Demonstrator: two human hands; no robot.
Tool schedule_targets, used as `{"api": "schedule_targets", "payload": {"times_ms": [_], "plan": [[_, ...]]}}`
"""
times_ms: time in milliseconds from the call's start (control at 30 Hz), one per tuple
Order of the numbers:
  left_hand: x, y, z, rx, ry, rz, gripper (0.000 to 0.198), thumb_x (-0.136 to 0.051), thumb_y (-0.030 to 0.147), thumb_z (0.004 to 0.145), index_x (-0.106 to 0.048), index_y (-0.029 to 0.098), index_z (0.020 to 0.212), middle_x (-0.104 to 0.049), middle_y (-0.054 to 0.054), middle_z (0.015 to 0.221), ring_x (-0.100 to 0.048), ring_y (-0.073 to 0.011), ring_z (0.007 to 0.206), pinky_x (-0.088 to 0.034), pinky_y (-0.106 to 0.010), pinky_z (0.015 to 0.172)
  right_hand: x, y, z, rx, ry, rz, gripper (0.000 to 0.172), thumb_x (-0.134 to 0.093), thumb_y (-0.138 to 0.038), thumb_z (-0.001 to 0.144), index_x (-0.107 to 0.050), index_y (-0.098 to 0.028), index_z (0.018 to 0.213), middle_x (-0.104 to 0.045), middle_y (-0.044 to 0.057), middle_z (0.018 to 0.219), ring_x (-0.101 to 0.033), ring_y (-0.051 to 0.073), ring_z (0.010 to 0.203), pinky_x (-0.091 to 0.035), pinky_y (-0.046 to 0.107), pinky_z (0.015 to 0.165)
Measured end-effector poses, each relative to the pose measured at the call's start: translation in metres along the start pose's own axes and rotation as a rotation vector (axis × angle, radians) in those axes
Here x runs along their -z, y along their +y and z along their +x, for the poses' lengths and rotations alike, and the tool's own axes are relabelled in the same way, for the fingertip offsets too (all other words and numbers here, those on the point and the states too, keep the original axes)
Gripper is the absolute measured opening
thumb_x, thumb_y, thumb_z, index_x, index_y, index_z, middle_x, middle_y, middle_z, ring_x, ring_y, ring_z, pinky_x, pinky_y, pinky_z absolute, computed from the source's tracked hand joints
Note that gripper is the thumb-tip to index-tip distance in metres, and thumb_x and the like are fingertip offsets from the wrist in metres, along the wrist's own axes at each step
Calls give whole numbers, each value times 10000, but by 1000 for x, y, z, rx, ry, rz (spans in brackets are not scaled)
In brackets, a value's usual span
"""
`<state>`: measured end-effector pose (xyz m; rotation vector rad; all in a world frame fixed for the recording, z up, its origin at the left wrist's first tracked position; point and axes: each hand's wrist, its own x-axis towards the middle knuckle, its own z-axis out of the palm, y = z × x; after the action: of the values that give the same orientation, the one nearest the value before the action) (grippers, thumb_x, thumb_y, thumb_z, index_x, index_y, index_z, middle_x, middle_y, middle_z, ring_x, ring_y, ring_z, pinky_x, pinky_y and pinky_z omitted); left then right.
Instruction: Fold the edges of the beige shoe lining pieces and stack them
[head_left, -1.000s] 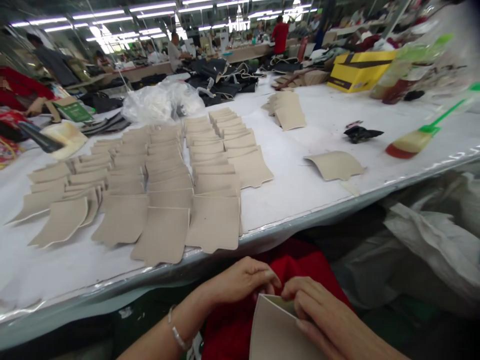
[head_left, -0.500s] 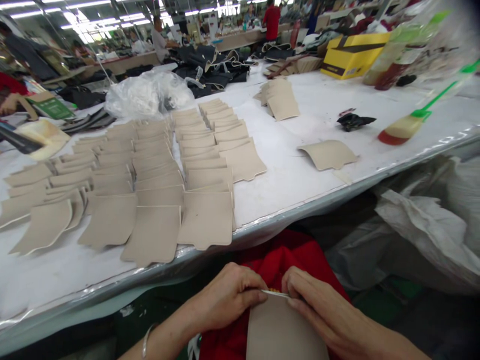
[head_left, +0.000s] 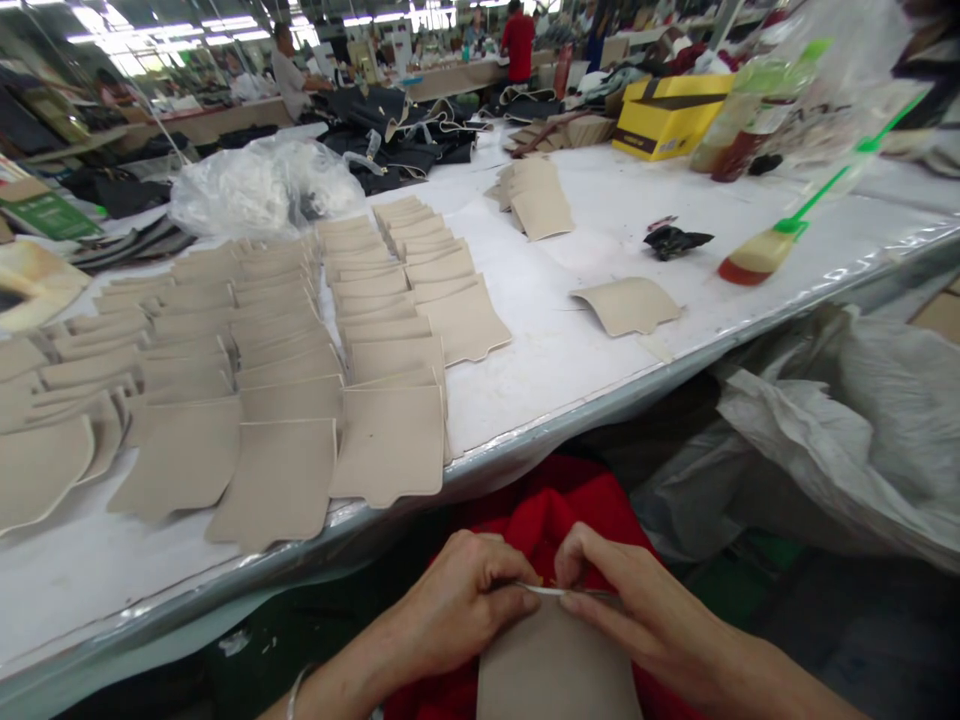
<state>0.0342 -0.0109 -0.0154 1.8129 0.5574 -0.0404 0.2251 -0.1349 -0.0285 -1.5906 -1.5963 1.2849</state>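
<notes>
Below the table's front edge, over a red cloth [head_left: 551,510] in my lap, I hold a beige cut piece [head_left: 559,665] with both hands. My left hand [head_left: 450,605] pinches its top edge on the left. My right hand [head_left: 637,610] pinches the same edge on the right, fingertips almost touching the left ones. On the white table [head_left: 547,360] in front lie several rows of the same beige pieces [head_left: 292,340], overlapping. One curled beige piece [head_left: 626,303] lies alone further right.
A brush with a green handle [head_left: 780,235] and a black scrap [head_left: 671,240] lie at the right. A small beige stack [head_left: 532,200], a clear plastic bag [head_left: 255,190] and a yellow box [head_left: 667,115] stand further back. White sacks [head_left: 832,430] hang right of my lap. People work at far tables.
The piece's top edge, open like a pocket a second ago, is now pressed flat between my fingers. My view has shifted right, so the table's things sit further left.
</notes>
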Motion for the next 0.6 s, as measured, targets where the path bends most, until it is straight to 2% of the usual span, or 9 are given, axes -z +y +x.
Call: {"api": "schedule_targets", "payload": {"times_ms": [33, 100, 133, 200, 300, 400, 600], "plan": [[0, 0, 0, -1, -1, -6, 146, -635, 196, 883, -778, 179, 854, -696, 8, 778, -605, -128, 758, -384, -213, 705, 2, 1, -2, -17, 4, -4, 20, -522, -211, 979, -518, -230, 985, -596, -10, 943, -554, 159, 860, -413, 279, 759], [1, 0, -1, 0, 0, 0, 142, -640, 184, 881, -781, 177, 862, -704, 5, 788, -605, -126, 756, -384, -212, 707, 4, 2, -6, -18, -15, -41, 156, -549, -246, 989, -538, -259, 1144, -620, 0, 1087, -565, 173, 1011, -406, 300, 900], [1, 0, -1, -4, 0, 10, 140, -642, 172, 879, -781, 181, 870, -707, 7, 793, -605, -124, 753, -383, -212, 706, 4, 3, -7, -3, -33, -70, 176, -551, -271, 998, -553, -274, 1174, -623, 1, 1128, -559, 179, 1063, -384, 317, 962], [0, 1, -1, -20, -12, 42, 167, -624, 145, 889, -779, 201, 914, -722, 10, 836, -614, -125, 782, -383, -211, 724, 3, 4, -7, 31, -64, -130, 126, -534, -305, 1018, -607, -268, 1114, -638, 4, 1109, -562, 186, 1071, -360, 340, 1008], [-3, 4, 0, -38, -41, 141, 173, -604, 154, 914, -764, 215, 941, -727, 8, 871, -618, -139, 826, -381, -222, 746, 0, 4, -2, 76, -65, -185, 194, -481, -320, 1046, -627, -223, 962, -651, 4, 963, -578, 174, 935, -398, 329, 922], [-8, 5, 2, -44, -47, 207, 160, -616, 226, 929, -741, 187, 836, -688, 5, 780, -591, -141, 760, -366, -234, 697, 1, 3, 1, 130, -52, -226, 285, -441, -379, 1062, -629, -207, 936, -654, 12, 925, -575, 177, 900, -384, 336, 881], [-10, -5, 5, 11, -43, 57, 161, -625, 180, 897, -752, 170, 798, -666, 18, 740, -582, -120, 719, -357, -212, 666, 14, 10, -10, 159, -92, -349, 418, -383, -442, 1073, -629, -193, 846, -647, -1, 808, -584, 156, 780, -322, 358, 831]]}}
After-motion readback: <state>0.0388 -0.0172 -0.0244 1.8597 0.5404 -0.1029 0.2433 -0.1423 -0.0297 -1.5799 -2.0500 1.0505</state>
